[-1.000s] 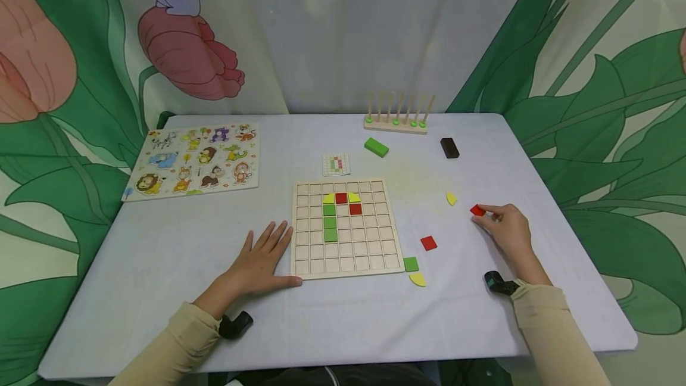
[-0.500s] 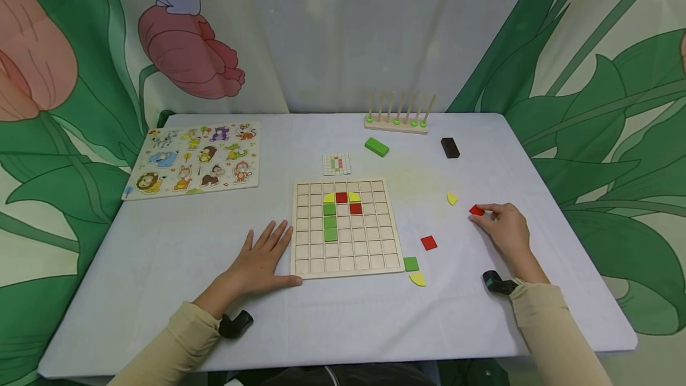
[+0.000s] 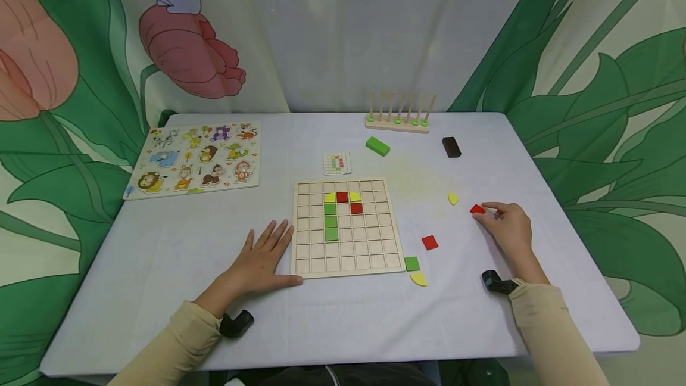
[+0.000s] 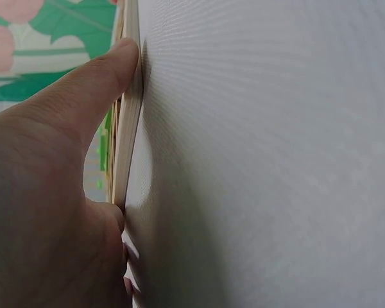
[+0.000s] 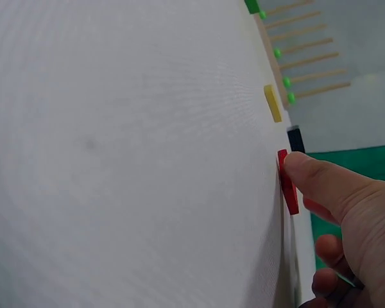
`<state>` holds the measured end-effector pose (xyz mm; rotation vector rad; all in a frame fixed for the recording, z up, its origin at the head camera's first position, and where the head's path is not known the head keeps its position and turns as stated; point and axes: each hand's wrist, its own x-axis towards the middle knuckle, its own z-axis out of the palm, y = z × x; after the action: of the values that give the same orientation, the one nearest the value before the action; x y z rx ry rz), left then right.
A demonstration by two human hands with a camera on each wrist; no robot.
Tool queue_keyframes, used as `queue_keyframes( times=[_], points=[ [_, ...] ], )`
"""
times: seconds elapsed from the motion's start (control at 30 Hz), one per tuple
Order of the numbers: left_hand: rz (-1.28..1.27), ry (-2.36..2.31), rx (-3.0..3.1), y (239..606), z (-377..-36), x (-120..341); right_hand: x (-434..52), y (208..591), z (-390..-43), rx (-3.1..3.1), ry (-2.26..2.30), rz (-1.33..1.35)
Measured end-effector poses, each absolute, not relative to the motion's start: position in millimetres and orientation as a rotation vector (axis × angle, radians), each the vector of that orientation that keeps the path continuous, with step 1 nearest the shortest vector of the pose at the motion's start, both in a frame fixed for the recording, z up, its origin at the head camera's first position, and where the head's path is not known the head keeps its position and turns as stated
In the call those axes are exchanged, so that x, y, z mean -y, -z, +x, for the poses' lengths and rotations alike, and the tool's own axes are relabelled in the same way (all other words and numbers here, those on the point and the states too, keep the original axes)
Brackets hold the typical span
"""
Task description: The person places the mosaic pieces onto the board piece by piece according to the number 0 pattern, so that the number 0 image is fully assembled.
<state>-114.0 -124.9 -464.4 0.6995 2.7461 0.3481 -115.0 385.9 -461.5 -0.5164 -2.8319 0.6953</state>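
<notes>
My left hand (image 3: 262,258) lies flat on the table, fingers straight, its thumb against the lower left edge of the wooden grid board (image 3: 347,262). The left wrist view shows that thumb (image 4: 96,83) along the board's side (image 4: 127,141). Yellow, red and green tiles fill some cells of the board. My right hand (image 3: 506,225) is at the table's right and pinches a small red square tile (image 3: 477,209) that lies on the cloth. In the right wrist view the thumb (image 5: 321,183) presses the red tile (image 5: 287,189).
Loose on the cloth are a red tile (image 3: 429,242), a green tile (image 3: 411,263) and yellow pieces (image 3: 418,279) (image 3: 452,198). Further back lie a pattern card (image 3: 336,164), a green block (image 3: 377,146), a black block (image 3: 451,147) and a peg rack (image 3: 397,121). An animal puzzle (image 3: 195,158) sits far left.
</notes>
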Motion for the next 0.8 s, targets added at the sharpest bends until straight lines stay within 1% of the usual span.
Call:
queue_keyframes(
  times=[0.33,0.57,0.7,0.8],
  points=[
    [0.701,-0.354,-2.747,463.0,-114.0,125.6,-385.2,459.3,-115.3,2.872,-0.709,-0.596],
    [0.703,-0.36,-2.745,461.7,-113.3,125.7,-383.2,458.7,-116.0,2.851,-0.72,-0.592],
    [0.719,-0.368,-2.745,462.1,-112.7,126.1,-377.4,453.2,-119.5,2.831,-0.728,-0.544],
    [0.728,-0.377,-2.749,462.2,-112.6,126.4,-366.3,444.4,-122.9,2.812,-0.737,-0.454]
  ],
)
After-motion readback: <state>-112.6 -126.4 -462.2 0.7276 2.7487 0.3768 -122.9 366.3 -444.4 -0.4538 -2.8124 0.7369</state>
